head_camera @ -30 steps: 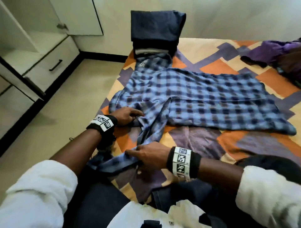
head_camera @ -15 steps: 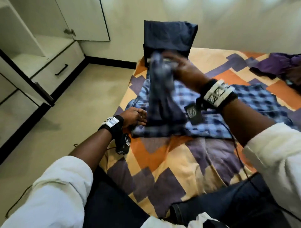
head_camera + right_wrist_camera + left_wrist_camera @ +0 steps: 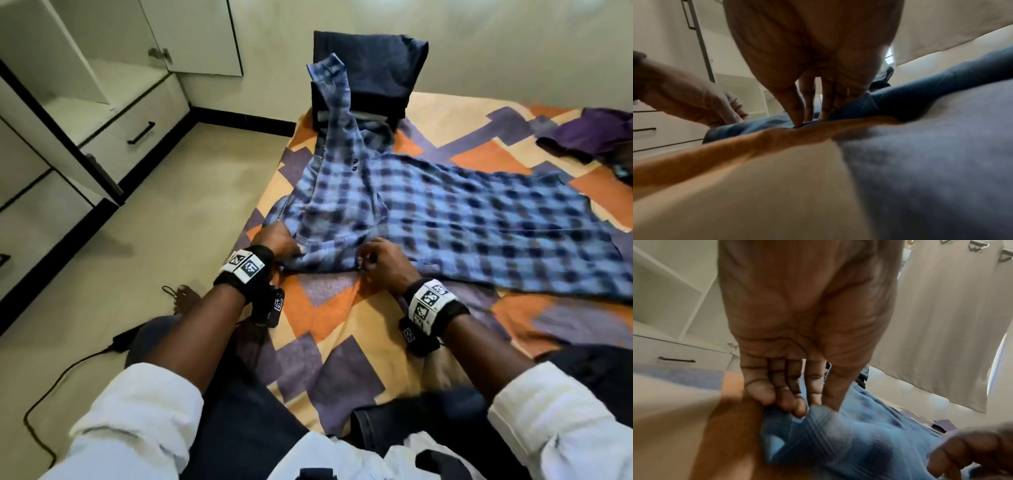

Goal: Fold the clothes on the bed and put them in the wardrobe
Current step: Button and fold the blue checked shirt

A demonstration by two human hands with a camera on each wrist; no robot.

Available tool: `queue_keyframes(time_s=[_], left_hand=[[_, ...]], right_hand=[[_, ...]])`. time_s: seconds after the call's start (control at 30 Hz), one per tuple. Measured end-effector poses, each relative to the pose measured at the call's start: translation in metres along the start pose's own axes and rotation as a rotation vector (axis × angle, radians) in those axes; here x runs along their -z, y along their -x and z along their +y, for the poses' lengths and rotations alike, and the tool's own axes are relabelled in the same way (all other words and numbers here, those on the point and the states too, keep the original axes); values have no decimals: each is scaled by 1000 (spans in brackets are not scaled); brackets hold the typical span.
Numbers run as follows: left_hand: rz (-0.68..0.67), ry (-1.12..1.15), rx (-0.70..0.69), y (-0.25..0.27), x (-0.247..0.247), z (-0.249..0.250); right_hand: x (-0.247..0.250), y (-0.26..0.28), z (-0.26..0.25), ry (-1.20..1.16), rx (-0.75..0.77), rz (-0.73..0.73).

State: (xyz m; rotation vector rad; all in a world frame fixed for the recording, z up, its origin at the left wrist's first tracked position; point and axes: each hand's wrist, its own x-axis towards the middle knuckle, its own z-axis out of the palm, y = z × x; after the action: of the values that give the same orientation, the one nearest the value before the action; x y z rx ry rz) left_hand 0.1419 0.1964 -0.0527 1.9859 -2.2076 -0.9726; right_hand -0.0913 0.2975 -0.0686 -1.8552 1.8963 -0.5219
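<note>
While spread on the bed (image 3: 342,346), plaid shirt (image 3: 462,219) meets both hands.

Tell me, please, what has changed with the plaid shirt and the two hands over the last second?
The right hand carried the sleeve from the near bed edge up across the plaid shirt, let it go, and came back to the near hem. The sleeve now lies over the shirt, reaching the dark folded stack. The left hand stayed holding the shirt's near-left corner; the purple garment did not move.
</note>
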Motion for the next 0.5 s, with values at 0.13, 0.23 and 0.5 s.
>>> queue_keyframes(time_s=[0.13, 0.23, 0.5], left_hand=[[90, 19, -2, 12, -6, 3], [142, -20, 6, 18, -13, -2], [445, -279, -126, 27, -33, 27]], right_hand=[[0, 5, 3, 85, -48, -18], [2, 12, 13, 220, -129, 106], [31, 0, 25, 164, -301, 165]])
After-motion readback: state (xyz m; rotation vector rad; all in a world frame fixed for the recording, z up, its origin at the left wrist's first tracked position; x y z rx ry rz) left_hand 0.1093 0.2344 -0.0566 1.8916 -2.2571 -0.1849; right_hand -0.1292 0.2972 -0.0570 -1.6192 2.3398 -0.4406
